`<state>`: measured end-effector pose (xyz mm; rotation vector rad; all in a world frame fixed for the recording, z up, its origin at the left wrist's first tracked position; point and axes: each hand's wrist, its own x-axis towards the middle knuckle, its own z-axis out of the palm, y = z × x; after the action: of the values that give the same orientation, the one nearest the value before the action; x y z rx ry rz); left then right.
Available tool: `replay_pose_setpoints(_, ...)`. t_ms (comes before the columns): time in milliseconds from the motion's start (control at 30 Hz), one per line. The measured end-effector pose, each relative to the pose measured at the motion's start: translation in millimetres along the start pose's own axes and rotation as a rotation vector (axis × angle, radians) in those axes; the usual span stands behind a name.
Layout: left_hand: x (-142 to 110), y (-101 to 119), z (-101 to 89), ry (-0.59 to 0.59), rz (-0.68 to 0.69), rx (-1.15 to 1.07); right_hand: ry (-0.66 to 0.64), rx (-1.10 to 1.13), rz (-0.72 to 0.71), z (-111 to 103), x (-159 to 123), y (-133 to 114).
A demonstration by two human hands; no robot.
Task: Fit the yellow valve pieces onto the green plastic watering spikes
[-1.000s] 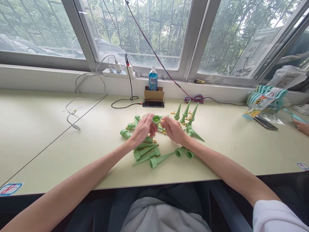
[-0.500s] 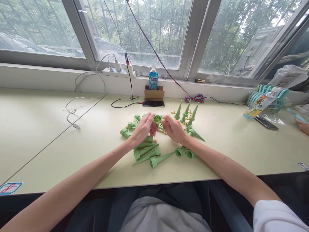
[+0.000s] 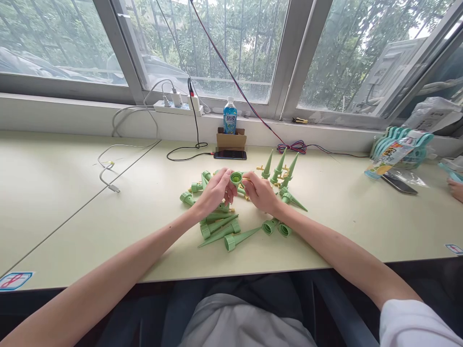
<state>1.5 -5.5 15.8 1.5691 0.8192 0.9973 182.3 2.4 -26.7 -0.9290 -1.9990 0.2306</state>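
Note:
My left hand (image 3: 216, 190) is closed around a green plastic watering spike (image 3: 236, 179), its round threaded mouth turned up towards me. My right hand (image 3: 261, 191) pinches at the spike's right side, where a bit of its yellow valve shows at the fingertips. The fingers hide most of the spike. Several more spikes lie on their sides around my hands, among them one near the front (image 3: 241, 239) and a pair with open mouths beside my right forearm. Behind my right hand, three spikes with yellow valves stand with their points up, the middle spike (image 3: 279, 166) among them.
At the back stand a blue drink bottle (image 3: 230, 117), a cardboard box (image 3: 231, 141) and a phone (image 3: 230, 154) on a cable. Cables (image 3: 108, 166) lie to the left. On the right are a snack pouch (image 3: 389, 156), another phone (image 3: 399, 184) and a co-worker's hand (image 3: 456, 189).
My hands and the spike hold almost the same position. At the far right edge, the co-worker's hand and the light blue thing by it have shifted slightly to the right.

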Motion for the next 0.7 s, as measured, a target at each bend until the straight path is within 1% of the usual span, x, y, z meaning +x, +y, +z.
replay_pose_setpoints(700, 0.2, 1.1, -0.1, -0.006, -0.004, 0.004, -0.018, 0.002, 0.023, 0.2, -0.5, 0.3)
